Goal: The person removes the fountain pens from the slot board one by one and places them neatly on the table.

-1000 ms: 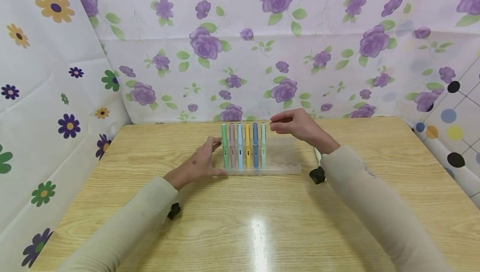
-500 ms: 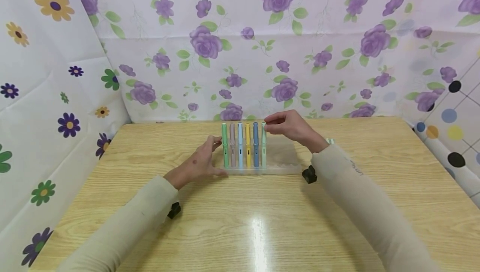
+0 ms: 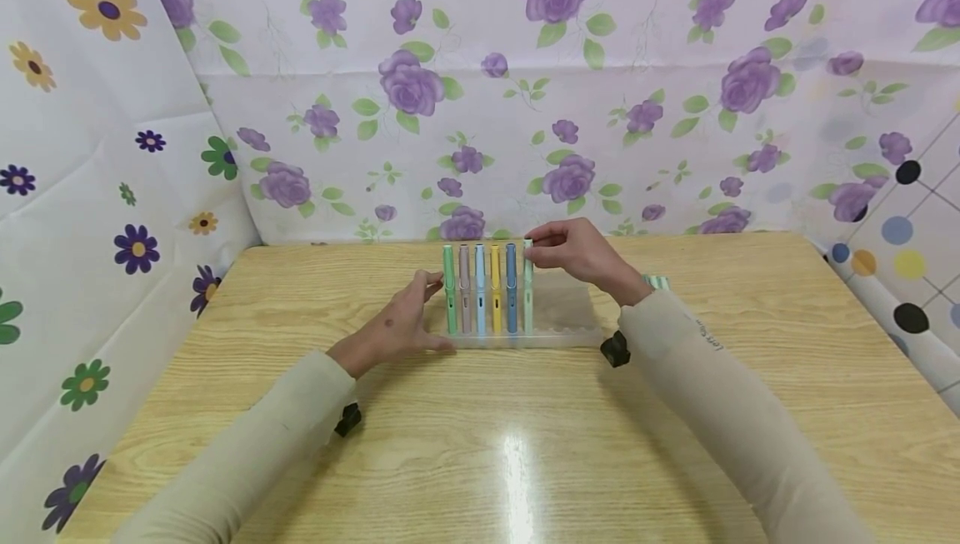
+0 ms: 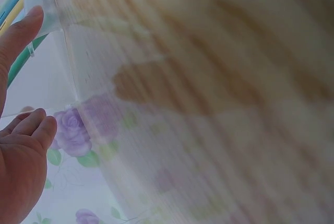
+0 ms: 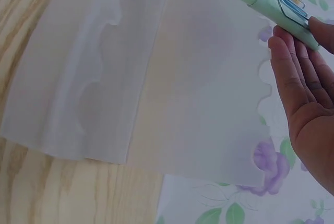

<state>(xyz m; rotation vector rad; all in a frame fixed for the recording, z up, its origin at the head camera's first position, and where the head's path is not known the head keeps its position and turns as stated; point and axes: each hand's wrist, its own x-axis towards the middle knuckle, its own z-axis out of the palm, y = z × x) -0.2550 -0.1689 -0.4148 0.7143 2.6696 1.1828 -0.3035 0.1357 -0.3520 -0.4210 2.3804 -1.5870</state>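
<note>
A clear plastic pen stand (image 3: 564, 311) carries a row of several upright capped pens on its left half. At its left end my left hand (image 3: 405, 315) grips it, thumb at the front lip and fingers behind. My right hand (image 3: 576, 249) pinches the cap end of the mint-green pen (image 3: 528, 298), the rightmost of the row. In the right wrist view, the thumb and fingertips close around that pen's cap (image 5: 295, 23), beside its wire clip. Left of it stand the dark blue pen (image 3: 512, 298), yellow pen (image 3: 496, 298), light blue pen (image 3: 481, 298), mauve pen (image 3: 465, 298) and green pen (image 3: 450, 298).
The stand's right half shows bare scalloped notches in the right wrist view. A mint-and-white striped item (image 3: 657, 282) lies partly hidden behind the right wrist. The wooden table (image 3: 450, 427) ends at a flowered cloth backdrop (image 3: 337, 69).
My right hand has moved left onto the mint-green pen and taken hold of its cap. The pen's top now stands slightly higher than before. My left hand has stayed in place.
</note>
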